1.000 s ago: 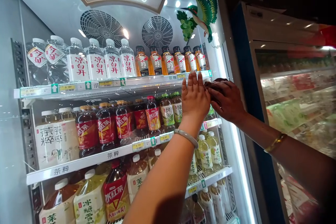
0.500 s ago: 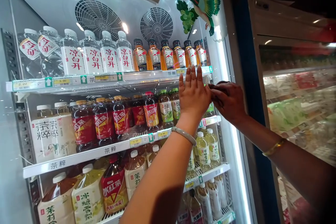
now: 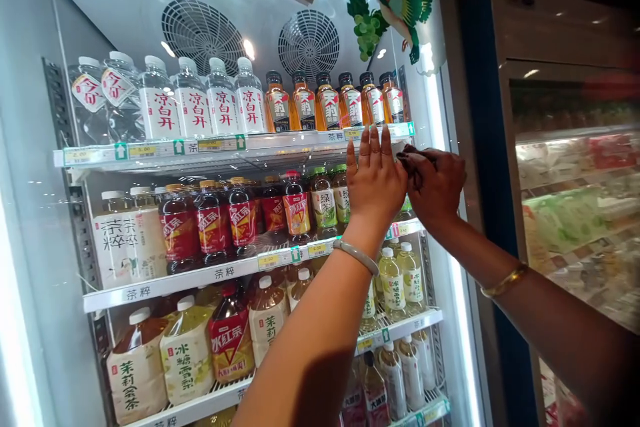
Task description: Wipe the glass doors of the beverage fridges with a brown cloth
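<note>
My left hand (image 3: 377, 180) lies with its palm toward the fridge's glass front and its fingers stretched upward. A pale bangle (image 3: 356, 257) is round its wrist. Close beside its thumb side, my right hand (image 3: 437, 183) is closed, its fingers bent together in shadow. Whatever those fingers hold, if anything, I cannot make out. A gold bracelet (image 3: 505, 279) circles the right wrist. Behind the glass near my left hand stand green tea bottles (image 3: 324, 203) and, one shelf up, amber drink bottles (image 3: 350, 103).
Large water bottles (image 3: 160, 100) line the top shelf at left. Red-labelled tea bottles (image 3: 210, 220) fill the middle shelf, with big jugs (image 3: 187, 350) below. A bright light strip (image 3: 465, 327) runs down the right side. Another refrigerated case (image 3: 575, 167) stands at right.
The view has shifted, so the shelves sit farther right in the picture. Both hands stay side by side at nearly the same spot, with the right fingers slightly rearranged.
</note>
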Demonstrator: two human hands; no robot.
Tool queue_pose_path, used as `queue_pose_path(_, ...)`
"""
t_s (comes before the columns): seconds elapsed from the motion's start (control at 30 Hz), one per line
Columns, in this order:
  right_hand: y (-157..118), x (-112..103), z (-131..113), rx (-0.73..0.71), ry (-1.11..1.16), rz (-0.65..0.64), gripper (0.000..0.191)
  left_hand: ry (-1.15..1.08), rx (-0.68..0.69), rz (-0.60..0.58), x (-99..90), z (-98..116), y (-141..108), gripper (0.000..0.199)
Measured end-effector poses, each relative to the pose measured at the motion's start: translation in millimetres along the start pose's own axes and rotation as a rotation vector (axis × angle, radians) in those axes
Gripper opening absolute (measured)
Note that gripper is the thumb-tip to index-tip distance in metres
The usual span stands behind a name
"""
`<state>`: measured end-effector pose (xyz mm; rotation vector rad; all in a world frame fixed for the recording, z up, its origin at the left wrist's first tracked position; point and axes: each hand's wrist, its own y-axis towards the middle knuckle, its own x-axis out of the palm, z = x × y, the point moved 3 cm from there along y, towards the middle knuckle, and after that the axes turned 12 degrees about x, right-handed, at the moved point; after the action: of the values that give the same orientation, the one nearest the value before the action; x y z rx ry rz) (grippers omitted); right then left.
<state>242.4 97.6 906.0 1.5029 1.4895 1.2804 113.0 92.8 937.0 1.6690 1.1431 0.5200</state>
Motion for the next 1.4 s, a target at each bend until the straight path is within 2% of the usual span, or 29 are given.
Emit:
queue_pose_path(0.07, -2.4, 1.6, -6.5, -0.054, 0.016, -0.022, 0.035, -0.009, -0.013, 0.004, -0.1, -0.1, -1.1, 0.062)
queue_pose_path(0.17, 20.3, 7.6, -10.4, -0.135, -0.008, -0.127, 0.036, -0.024, -0.024, 0.008, -0.9, -0.4, -2.0, 0.062)
queue_pose_path(0.27, 35.8, 7.4, 1.2, -0.095, -0.033, -0.155, 0.039, -0.017, -0.024, -0.018, -1.9, 0.6, -3.2, 0.064)
queue_pose_path(0.37, 13.6, -1.0, 12.6, 0.021, -0.036, -0.075, 0.038, 0.009, -0.043, -0.035, -1.9, 1.9, -5.5, 0.065)
queue_pose_path(0.43, -7.9, -4.5, 9.9, -0.016, -0.016, -0.058, 0.033, 0.023, -0.041, -0.028, -1.0, 2.8, -6.7, 0.065)
queue_pose_path(0.5, -16.0, -3.3, 3.1, -0.106, 0.007, -0.074, 0.03, 0.028, -0.037, -0.021, 0.5, 3.0, -7.1, 0.064)
queue_pose_path(0.6, 2.1, 3.3, -0.1, -0.17, 0.008, -0.099, 0.033, 0.031, -0.037, -0.02, 2.1, 2.2, -6.5, 0.064)
queue_pose_path(0.7, 17.6, 4.8, 8.2, -0.104, -0.003, -0.108, 0.035, 0.031, -0.041, -0.035, 1.7, 1.9, -6.9, 0.062)
queue_pose_path(0.77, 7.2, -0.5, 13.7, 0.01, -0.019, -0.069, 0.036, 0.026, -0.045, -0.049, 0.4, 2.5, -9.4, 0.062)
queue_pose_path(0.83, -15.4, -6.7, 11.8, 0.067, -0.017, -0.043, 0.033, 0.024, -0.034, -0.063, -1.0, 4.1, -14.0, 0.062)
queue_pose_path(0.93, -38.7, -7.4, -3.1, -0.019, 0.033, -0.087, 0.03, 0.032, -0.016, -0.076, -1.9, 6.3, -24.0, 0.062)
queue_pose_path(1.03, -25.8, -0.3, -13.0, -0.088, 0.045, -0.101, 0.03, 0.042, -0.03, -0.067, -1.1, 6.9, -35.7, 0.062)
queue_pose_path(1.1, -10.8, 3.3, -12.2, -0.115, 0.042, -0.112, 0.031, 0.042, -0.016, -0.06, -0.4, 7.8, -42.9, 0.063)
queue_pose_path(1.17, -7.7, 1.9, -7.8, -0.11, 0.05, -0.118, 0.032, 0.035, 0.006, -0.06, -0.6, 9.0, -48.9, 0.063)
queue_pose_path(1.3, -46.9, -14.2, -9.9, 0.0, 0.067, -0.049, 0.031, 0.03, 0.031, -0.071, -6.5, 6.4, -57.8, 0.061)
queue_pose_path(1.4, -70.2, -16.9, -30.9, -0.058, 0.1, -0.079, 0.028, 0.044, 0.046, -0.094, -15.5, -4.0, -63.9, 0.062)
